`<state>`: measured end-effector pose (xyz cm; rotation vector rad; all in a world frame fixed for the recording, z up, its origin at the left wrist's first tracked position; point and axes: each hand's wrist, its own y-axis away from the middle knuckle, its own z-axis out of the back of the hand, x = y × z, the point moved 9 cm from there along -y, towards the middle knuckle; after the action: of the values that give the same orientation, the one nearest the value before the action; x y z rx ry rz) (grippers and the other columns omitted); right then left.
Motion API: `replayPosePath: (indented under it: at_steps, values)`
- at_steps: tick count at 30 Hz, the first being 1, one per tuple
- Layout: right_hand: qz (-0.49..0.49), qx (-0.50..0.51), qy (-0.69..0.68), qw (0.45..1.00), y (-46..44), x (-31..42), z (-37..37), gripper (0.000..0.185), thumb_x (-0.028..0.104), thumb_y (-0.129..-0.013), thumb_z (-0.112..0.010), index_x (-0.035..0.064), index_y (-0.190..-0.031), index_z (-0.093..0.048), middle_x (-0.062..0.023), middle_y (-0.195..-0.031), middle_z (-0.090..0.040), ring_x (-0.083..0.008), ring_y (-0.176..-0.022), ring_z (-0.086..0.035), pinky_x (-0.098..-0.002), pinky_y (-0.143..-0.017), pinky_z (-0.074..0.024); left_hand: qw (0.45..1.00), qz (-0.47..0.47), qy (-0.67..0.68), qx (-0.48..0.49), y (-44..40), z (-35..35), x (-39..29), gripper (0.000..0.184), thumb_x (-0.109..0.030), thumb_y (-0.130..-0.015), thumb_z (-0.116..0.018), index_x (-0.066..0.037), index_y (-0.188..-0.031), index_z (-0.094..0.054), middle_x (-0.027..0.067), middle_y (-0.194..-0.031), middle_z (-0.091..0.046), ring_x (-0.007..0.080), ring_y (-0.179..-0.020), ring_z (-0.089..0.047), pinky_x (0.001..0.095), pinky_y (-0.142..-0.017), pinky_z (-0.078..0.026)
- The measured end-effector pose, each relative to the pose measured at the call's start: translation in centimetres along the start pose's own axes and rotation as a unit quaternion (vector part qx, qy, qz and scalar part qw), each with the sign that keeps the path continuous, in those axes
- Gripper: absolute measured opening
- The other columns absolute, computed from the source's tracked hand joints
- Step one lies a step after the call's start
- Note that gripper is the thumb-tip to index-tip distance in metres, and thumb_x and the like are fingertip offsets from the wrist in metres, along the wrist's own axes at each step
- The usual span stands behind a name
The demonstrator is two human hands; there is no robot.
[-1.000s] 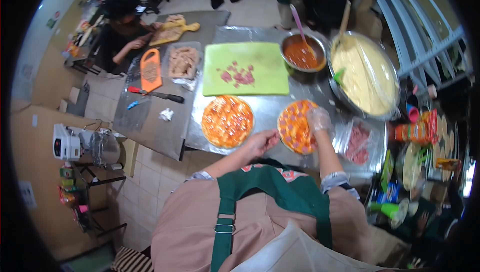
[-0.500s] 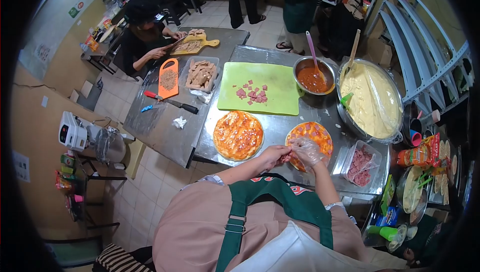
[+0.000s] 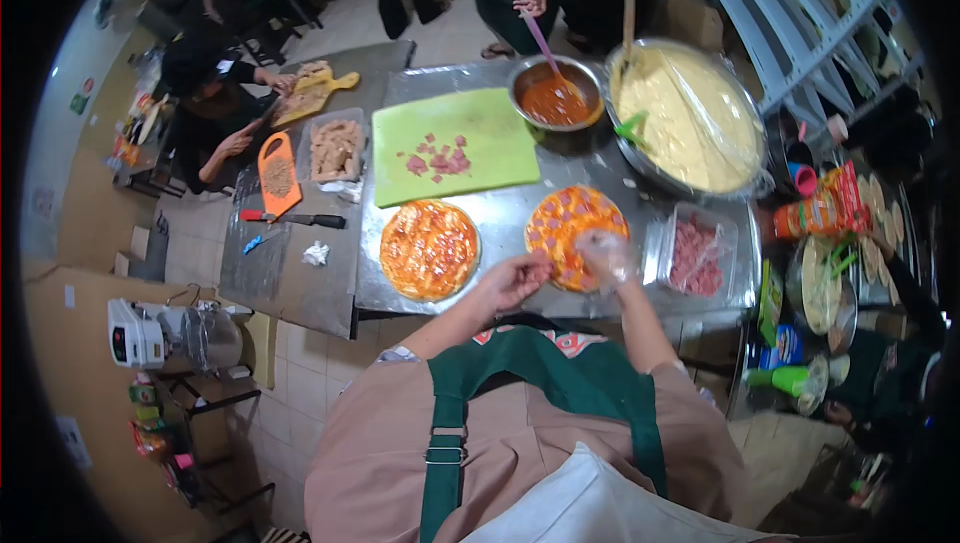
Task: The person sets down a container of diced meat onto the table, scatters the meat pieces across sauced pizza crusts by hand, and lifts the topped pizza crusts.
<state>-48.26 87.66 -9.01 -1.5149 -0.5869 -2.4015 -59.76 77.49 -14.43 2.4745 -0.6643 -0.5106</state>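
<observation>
My right hand (image 3: 607,259), in a clear plastic glove, is over the right edge of a pizza (image 3: 566,213) topped with sauce and diced pink meat. Motion blurs its fingers. My left hand (image 3: 518,281) is beside the pizza's lower left edge, fingers curled together; what they hold, if anything, is hidden. To the left lies another pizza (image 3: 428,248) with only sauce showing on top. A clear tub (image 3: 738,261) of diced pink meat (image 3: 694,258) stands right of my gloved hand. Behind the pizzas, more meat pieces lie on a green cutting board (image 3: 400,125).
A sauce bowl (image 3: 515,93) and a large bowl of cream mixture (image 3: 690,113) stand at the back right. A knife (image 3: 315,221) and an orange board (image 3: 267,155) lie left. Co-workers stand at the table's far side; one person (image 3: 205,113) cuts food at far left.
My view has shifted, moving the table left and up in the picture. My hands have separated, the gloved right one moving onto the pizza. A co-worker's hand is now near the sauce spoon.
</observation>
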Motion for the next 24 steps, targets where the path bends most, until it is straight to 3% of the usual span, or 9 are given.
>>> replayPosePath:
  at_steps: [3, 5, 9, 10, 11, 13, 17, 22, 24]
  values:
    - [-0.032, -0.11, 0.122, 0.986, -0.7, -0.3, 4.6, 0.019, 0.025, -0.074, -0.055, 0.0067, -0.077, -0.06, -0.006, -0.068, -0.06, -0.0138, -0.062, -0.056, -0.027, -0.057, -0.0432, 0.997, -0.001, 0.078, 0.029, 1.1, 0.2, -0.7, 0.027, 0.002, -0.076, -0.045, 0.006, -0.103, -0.043, 0.0149, -0.095, -0.055, 0.0202, -0.077, -0.058, 0.025, -0.067, -0.05]
    - [-0.082, -0.131, 0.078, 0.985, -1.5, -2.1, 6.2, 0.019, 0.024, -0.072, -0.056, 0.0074, -0.08, -0.061, -0.0077, -0.071, -0.06, -0.0152, -0.066, -0.057, -0.0277, -0.06, -0.0441, 0.992, -0.095, 0.08, -0.009, 3.0, -1.0, -2.4, 0.039, 0.007, -0.075, -0.042, 0.003, -0.113, -0.036, 0.016, -0.107, -0.048, 0.0211, -0.089, -0.054, 0.0273, -0.076, -0.047]
    - [0.064, -0.138, 0.221, 0.963, -3.6, -3.0, 6.5, 0.019, 0.024, -0.07, -0.057, 0.0074, -0.079, -0.06, -0.0088, -0.076, -0.06, -0.0172, -0.071, -0.057, -0.0275, -0.063, -0.0442, 0.988, -0.105, 0.107, -0.02, 3.1, 1.4, -2.7, 0.047, 0.009, -0.075, -0.041, 0.001, -0.119, -0.029, 0.0132, -0.113, -0.042, 0.0213, -0.097, -0.049, 0.0283, -0.084, -0.043]
    - [0.137, -0.131, 0.259, 0.947, -3.4, -2.5, 5.7, 0.019, 0.024, -0.069, -0.057, 0.0076, -0.078, -0.06, -0.0092, -0.077, -0.06, -0.0187, -0.072, -0.057, -0.0282, -0.064, -0.0441, 0.987, -0.112, 0.111, -0.019, 3.4, 1.4, -2.7, 0.046, 0.008, -0.076, -0.042, 0.001, -0.119, -0.029, 0.0131, -0.113, -0.042, 0.0214, -0.098, -0.049, 0.0286, -0.084, -0.043]
    - [0.136, -0.13, 0.26, 0.947, -3.5, -1.4, 5.6, 0.019, 0.024, -0.069, -0.057, 0.0076, -0.078, -0.06, -0.0092, -0.077, -0.06, -0.0187, -0.072, -0.057, -0.0282, -0.064, -0.0441, 0.986, -0.121, 0.114, -0.015, 3.5, 1.3, -2.9, 0.046, 0.007, -0.077, -0.042, 0.0, -0.12, -0.029, 0.0131, -0.113, -0.042, 0.0216, -0.098, -0.048, 0.029, -0.085, -0.042]
    - [-0.052, -0.086, 0.258, 0.961, -3.7, -0.9, 5.0, 0.023, 0.027, -0.072, -0.05, 0.0062, -0.079, -0.058, -0.013, -0.086, -0.058, -0.0252, -0.083, -0.055, -0.0326, -0.076, -0.0419, 0.985, -0.121, 0.118, -0.024, 3.6, 1.4, -2.8, 0.045, 0.006, -0.078, -0.043, 0.0, -0.12, -0.029, 0.0129, -0.115, -0.041, 0.0217, -0.099, -0.048, 0.0293, -0.085, -0.042]
    - [-0.04, -0.063, 0.303, 0.95, -5.5, -1.0, 3.3, 0.023, 0.027, -0.074, -0.048, 0.0065, -0.081, -0.058, -0.0149, -0.085, -0.057, -0.0277, -0.084, -0.054, -0.0347, -0.076, -0.0422, 0.984, -0.135, 0.109, -0.026, 4.1, 1.0, -3.2, 0.044, 0.004, -0.079, -0.043, -0.001, -0.12, -0.029, 0.013, -0.117, -0.039, 0.0225, -0.1, -0.048, 0.0307, -0.086, -0.041]
    - [0.015, -0.049, 0.481, 0.875, -5.9, 0.2, 2.6, 0.029, 0.031, -0.077, -0.043, 0.007, -0.082, -0.059, -0.0153, -0.09, -0.056, -0.0282, -0.087, -0.053, -0.0366, -0.075, -0.0427, 0.984, -0.137, 0.111, -0.004, 4.0, -0.2, -3.4, 0.039, -0.005, -0.083, -0.042, -0.001, -0.119, -0.03, 0.0141, -0.117, -0.04, 0.0248, -0.101, -0.047, 0.0333, -0.087, -0.04]
    - [-0.005, -0.069, 0.394, 0.917, -3.9, 3.6, 3.1, 0.028, 0.03, -0.077, -0.044, 0.008, -0.085, -0.059, -0.0147, -0.09, -0.056, -0.0278, -0.088, -0.053, -0.0363, -0.076, -0.0425, 0.985, -0.119, 0.122, -0.001, 3.9, -1.0, -3.3, 0.036, -0.018, -0.086, -0.039, -0.001, -0.117, -0.033, 0.0147, -0.115, -0.043, 0.0269, -0.101, -0.047, 0.0349, -0.086, -0.04]
